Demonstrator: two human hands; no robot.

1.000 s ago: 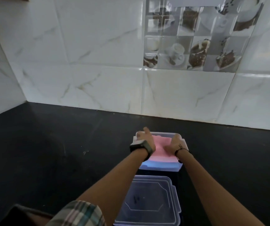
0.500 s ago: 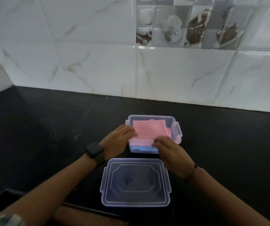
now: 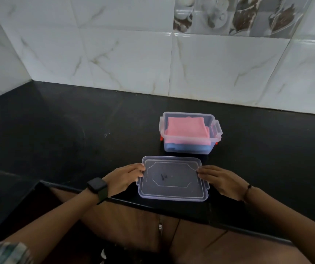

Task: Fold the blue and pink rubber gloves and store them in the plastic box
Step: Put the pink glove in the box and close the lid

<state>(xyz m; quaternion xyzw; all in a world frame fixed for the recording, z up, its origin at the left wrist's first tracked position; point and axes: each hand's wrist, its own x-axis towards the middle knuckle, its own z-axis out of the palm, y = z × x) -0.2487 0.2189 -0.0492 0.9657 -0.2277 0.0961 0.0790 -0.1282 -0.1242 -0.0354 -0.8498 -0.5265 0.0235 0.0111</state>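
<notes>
The clear plastic box [image 3: 161,123] stands open on the black counter [image 3: 57,130]. Inside it the folded pink glove [image 3: 186,128] lies on top of the folded blue glove [image 3: 187,148], which shows through the front wall. The clear lid [image 3: 172,180] lies flat on the counter just in front of the box. My left hand [image 3: 123,178] grips the lid's left edge with the thumb on top. On the opposite side, my right hand [image 3: 221,180] holds the right edge with its fingertips.
A white marble-tiled wall [image 3: 134,60] runs along the back and left side of the counter. The counter's front edge [image 3: 172,205] is just below the lid, with a brown cabinet front [image 3: 134,225] beneath. A black watch [image 3: 96,187] is on my left wrist.
Both hands left the gloves in the box and drew back to the lid, taking hold of its two side edges. The camera tilted further down.
</notes>
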